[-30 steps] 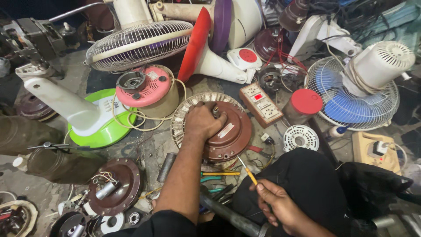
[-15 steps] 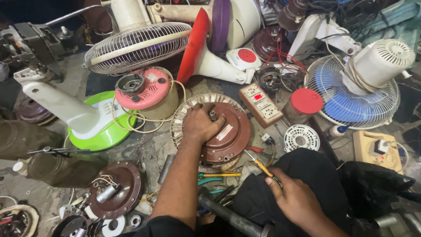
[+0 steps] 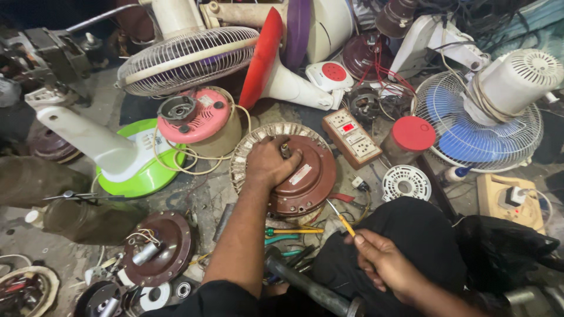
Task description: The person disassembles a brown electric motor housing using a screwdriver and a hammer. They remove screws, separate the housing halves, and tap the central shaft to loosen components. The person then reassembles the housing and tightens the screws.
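My left hand (image 3: 267, 164) grips the top of a brown round ceiling-fan motor (image 3: 305, 182), fingers wrapped near its central shaft. The motor lies on a ring of metal laminations (image 3: 247, 147) on the floor. My right hand (image 3: 382, 264) holds a small yellow-handled screwdriver (image 3: 342, 218), its tip pointing up-left toward the motor's lower right rim. The hand rests over my black-clad knee (image 3: 411, 235).
A white power strip (image 3: 354, 137), a red-lidded jar (image 3: 411, 138), a pink motor housing (image 3: 197, 117), a green-and-white fan base (image 3: 126, 158), a blue table fan (image 3: 487, 123), a second brown motor (image 3: 155, 249) and a metal pipe (image 3: 311, 285) crowd the floor.
My right hand has lifted the screwdriver up and toward the motor's rim. My left hand keeps its grip on the motor.
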`<act>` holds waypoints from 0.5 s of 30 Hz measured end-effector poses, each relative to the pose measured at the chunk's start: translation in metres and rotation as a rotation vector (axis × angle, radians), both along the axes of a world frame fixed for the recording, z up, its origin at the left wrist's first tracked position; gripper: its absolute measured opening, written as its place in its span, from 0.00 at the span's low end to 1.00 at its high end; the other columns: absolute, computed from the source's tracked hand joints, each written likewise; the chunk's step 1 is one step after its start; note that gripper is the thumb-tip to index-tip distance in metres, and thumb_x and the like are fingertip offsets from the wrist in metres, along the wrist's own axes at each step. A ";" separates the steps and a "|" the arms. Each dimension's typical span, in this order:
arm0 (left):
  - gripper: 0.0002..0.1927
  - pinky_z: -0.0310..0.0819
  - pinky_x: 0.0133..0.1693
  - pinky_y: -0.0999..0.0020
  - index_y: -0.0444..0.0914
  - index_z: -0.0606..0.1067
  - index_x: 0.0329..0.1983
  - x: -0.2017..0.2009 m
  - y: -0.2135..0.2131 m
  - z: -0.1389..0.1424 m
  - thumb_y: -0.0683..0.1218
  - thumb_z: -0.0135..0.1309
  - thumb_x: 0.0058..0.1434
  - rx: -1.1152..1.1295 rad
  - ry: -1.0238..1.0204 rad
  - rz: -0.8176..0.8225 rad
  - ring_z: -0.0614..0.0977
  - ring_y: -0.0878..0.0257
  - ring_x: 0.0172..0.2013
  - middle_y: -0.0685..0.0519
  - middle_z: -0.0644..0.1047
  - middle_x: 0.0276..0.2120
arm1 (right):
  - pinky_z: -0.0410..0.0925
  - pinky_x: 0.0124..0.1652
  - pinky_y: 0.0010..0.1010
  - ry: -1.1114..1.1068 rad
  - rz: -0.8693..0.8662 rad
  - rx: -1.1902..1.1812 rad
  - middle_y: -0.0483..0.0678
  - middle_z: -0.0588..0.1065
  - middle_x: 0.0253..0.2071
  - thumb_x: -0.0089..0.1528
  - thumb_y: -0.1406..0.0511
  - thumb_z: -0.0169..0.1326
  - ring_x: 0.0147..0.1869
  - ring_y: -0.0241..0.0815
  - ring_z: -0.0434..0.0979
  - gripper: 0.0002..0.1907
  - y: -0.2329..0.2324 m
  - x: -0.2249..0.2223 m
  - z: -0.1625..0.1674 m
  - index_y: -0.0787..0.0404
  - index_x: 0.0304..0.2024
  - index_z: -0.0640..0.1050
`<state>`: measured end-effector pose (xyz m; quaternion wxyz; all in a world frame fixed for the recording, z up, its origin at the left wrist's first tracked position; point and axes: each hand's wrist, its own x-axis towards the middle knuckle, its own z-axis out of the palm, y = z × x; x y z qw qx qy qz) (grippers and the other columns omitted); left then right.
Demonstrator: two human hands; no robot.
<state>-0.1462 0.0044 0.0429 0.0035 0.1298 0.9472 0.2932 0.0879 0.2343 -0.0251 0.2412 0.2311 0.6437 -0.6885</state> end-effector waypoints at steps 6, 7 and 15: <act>0.32 0.67 0.60 0.52 0.45 0.77 0.58 0.000 0.000 -0.005 0.66 0.56 0.54 -0.027 0.014 0.007 0.75 0.43 0.59 0.41 0.75 0.57 | 0.65 0.20 0.26 0.360 0.067 0.667 0.46 0.71 0.18 0.66 0.59 0.55 0.18 0.35 0.74 0.12 -0.002 0.007 -0.002 0.60 0.45 0.72; 0.32 0.67 0.59 0.51 0.45 0.77 0.57 0.000 -0.001 -0.007 0.66 0.56 0.54 -0.022 0.032 0.005 0.74 0.42 0.59 0.40 0.75 0.57 | 0.64 0.19 0.28 0.332 -0.010 0.506 0.48 0.70 0.21 0.66 0.61 0.57 0.19 0.38 0.70 0.15 -0.003 -0.005 -0.001 0.63 0.49 0.70; 0.33 0.69 0.59 0.52 0.45 0.77 0.58 0.001 -0.007 -0.008 0.66 0.55 0.55 0.023 0.084 -0.012 0.77 0.42 0.57 0.37 0.76 0.54 | 0.74 0.40 0.22 0.708 0.191 0.288 0.53 0.80 0.45 0.51 0.69 0.72 0.45 0.29 0.80 0.60 -0.012 -0.125 0.005 0.52 0.77 0.49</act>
